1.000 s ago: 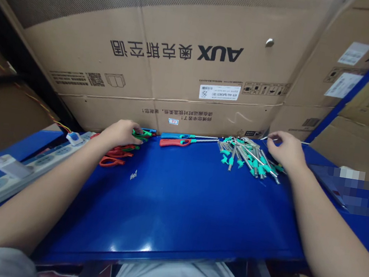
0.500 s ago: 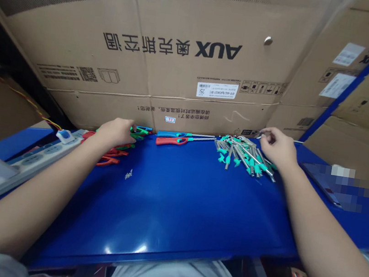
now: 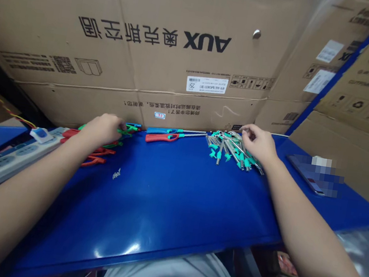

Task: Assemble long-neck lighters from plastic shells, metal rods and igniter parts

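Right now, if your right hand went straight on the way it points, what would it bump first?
Your right hand would probably meet the pile of metal rods with teal ends first, right at its fingertips. Depth is hard to judge here; the cardboard AUX box stands behind.

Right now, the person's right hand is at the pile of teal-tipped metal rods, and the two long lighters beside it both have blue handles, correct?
Not quite: the handles differ. The head view shows a blue-handled lighter and a red-handled lighter. The right hand is indeed at the pile of teal-tipped metal rods.
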A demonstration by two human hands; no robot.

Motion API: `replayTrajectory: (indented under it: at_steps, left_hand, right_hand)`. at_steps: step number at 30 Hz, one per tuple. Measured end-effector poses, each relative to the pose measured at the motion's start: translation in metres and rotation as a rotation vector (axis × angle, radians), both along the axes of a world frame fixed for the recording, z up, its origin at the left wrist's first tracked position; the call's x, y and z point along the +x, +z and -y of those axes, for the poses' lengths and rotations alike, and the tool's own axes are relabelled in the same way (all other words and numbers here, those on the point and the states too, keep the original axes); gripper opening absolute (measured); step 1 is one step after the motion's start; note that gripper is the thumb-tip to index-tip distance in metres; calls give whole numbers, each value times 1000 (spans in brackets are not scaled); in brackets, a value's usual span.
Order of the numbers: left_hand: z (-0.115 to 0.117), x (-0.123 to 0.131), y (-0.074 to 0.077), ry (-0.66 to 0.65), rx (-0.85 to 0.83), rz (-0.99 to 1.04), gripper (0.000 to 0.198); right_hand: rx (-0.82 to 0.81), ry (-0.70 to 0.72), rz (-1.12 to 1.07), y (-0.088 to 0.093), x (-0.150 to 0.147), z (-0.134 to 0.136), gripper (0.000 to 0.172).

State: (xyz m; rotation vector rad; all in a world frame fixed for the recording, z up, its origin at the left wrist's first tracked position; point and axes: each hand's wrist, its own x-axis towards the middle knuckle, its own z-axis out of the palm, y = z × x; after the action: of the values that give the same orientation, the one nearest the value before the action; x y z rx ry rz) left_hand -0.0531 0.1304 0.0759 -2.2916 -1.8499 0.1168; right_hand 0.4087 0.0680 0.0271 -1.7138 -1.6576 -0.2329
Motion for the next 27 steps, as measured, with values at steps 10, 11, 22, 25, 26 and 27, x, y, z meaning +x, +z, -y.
replayTrajectory:
  at_steps: [10, 11, 22, 25, 26, 27]
  left_hand:
    - [2, 3, 5, -62, 73, 88, 36]
    - [4, 6, 8, -71, 91, 101, 37]
    - [89, 85, -18, -714, 75, 487, 25]
    - [111, 105, -39, -753, -67, 549, 20]
    - [116, 110, -45, -746, -106, 582, 18]
    - [119, 114, -50, -737, -138, 626, 17]
  right_hand:
    - [-9, 6, 17, 3, -7, 4, 28]
    - [10, 9, 17, 3, -9, 4, 28]
    - [122, 731, 19, 9, -104, 41, 26]
    - [7, 979, 64, 6, -126, 56, 28]
    - [-33, 1019, 70, 4, -129, 59, 30]
    - [-77, 1035, 76, 3, -130, 61, 32]
